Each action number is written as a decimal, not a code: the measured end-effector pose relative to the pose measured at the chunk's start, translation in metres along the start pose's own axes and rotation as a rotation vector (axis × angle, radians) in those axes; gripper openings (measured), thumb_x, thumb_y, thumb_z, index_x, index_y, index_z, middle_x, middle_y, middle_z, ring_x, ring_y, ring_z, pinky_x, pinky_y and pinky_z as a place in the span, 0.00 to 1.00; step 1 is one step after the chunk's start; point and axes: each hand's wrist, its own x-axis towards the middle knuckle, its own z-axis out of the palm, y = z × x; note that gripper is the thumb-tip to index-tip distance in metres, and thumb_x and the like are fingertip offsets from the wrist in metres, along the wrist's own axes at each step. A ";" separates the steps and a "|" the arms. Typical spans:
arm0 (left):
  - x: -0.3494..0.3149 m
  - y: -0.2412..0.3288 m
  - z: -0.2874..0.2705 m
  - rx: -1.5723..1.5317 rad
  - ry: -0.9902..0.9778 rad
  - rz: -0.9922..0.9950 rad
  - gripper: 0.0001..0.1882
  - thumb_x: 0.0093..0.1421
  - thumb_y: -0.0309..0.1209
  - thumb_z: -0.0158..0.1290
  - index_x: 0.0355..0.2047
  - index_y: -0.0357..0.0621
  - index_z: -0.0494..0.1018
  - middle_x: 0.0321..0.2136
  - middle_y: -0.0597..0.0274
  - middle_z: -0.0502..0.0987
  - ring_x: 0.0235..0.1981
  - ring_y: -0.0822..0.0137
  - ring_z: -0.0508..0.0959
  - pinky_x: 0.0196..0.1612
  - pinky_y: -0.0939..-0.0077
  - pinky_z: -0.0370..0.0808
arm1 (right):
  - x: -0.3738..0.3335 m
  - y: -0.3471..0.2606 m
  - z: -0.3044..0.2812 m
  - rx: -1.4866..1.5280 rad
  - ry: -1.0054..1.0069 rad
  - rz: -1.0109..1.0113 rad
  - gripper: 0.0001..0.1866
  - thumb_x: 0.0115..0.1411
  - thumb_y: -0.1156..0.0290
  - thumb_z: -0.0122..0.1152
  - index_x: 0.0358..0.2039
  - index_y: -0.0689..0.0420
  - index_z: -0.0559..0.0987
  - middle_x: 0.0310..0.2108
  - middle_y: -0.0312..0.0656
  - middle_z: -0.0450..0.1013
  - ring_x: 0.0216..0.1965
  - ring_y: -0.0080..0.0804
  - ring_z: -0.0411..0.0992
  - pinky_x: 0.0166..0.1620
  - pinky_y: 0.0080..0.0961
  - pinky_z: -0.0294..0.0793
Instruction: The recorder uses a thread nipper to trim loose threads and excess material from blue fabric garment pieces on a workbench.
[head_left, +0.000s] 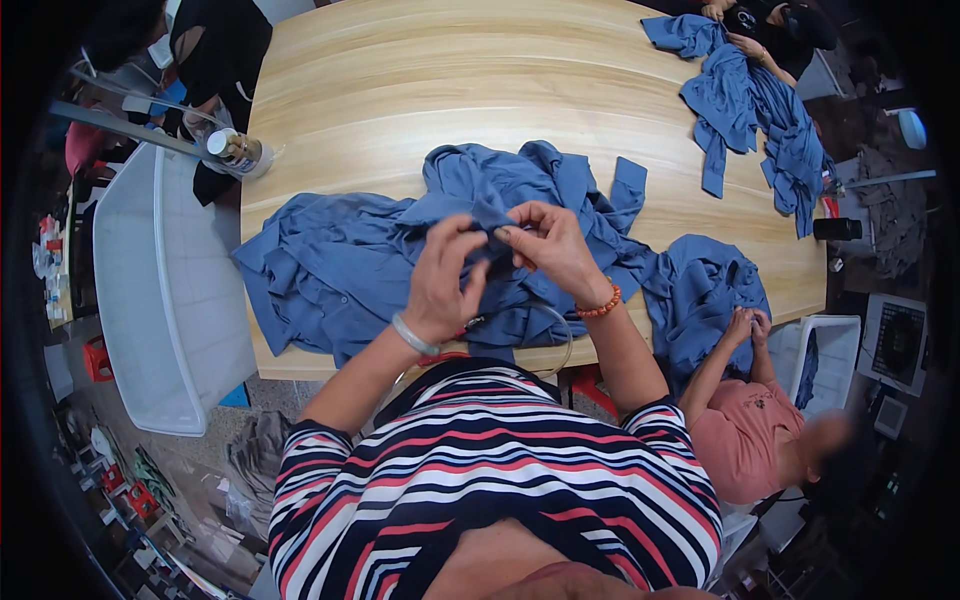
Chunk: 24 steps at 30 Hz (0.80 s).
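A heap of blue shirts (335, 255) with buttons lies crumpled along the near side of the wooden table, right in front of me. My right hand (555, 252), with an orange bead bracelet, pinches a raised fold of the blue shirt between thumb and fingers. Close beside it, my left hand (440, 285) wears a pale bangle. Its fingers are bent and apart from the thumb, with the fingertips at the same fold. The exact spot between the two hands is partly covered by the fingers.
The wooden table (400, 85) stretches away from me. A jar (240, 152) stands at its left edge beside a large white tub (135, 290). A person in pink (745, 430) handles blue cloth at near right. More blue shirts (735, 95) lie at far right by another person.
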 end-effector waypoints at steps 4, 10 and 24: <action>-0.025 -0.006 0.018 0.057 -0.082 -0.046 0.19 0.48 0.20 0.58 0.42 0.38 0.70 0.41 0.47 0.72 0.40 0.53 0.75 0.40 0.67 0.72 | -0.003 -0.020 0.004 0.145 0.038 -0.011 0.09 0.57 0.73 0.63 0.35 0.63 0.75 0.25 0.35 0.73 0.19 0.18 0.72 0.19 0.12 0.70; -0.028 -0.034 0.004 -0.750 -0.321 -0.771 0.05 0.56 0.25 0.59 0.32 0.37 0.77 0.25 0.75 0.73 0.28 0.85 0.67 0.29 0.88 0.64 | -0.004 -0.021 -0.005 0.274 0.099 -0.059 0.08 0.60 0.74 0.60 0.36 0.65 0.75 0.28 0.40 0.74 0.27 0.27 0.78 0.29 0.17 0.79; -0.001 -0.006 -0.023 -0.788 -0.300 -0.636 0.08 0.63 0.28 0.51 0.36 0.35 0.75 0.25 0.76 0.70 0.27 0.84 0.63 0.30 0.89 0.62 | -0.016 -0.014 0.014 -0.240 -0.018 -0.294 0.04 0.60 0.77 0.59 0.33 0.65 0.76 0.29 0.31 0.68 0.30 0.13 0.64 0.34 0.11 0.64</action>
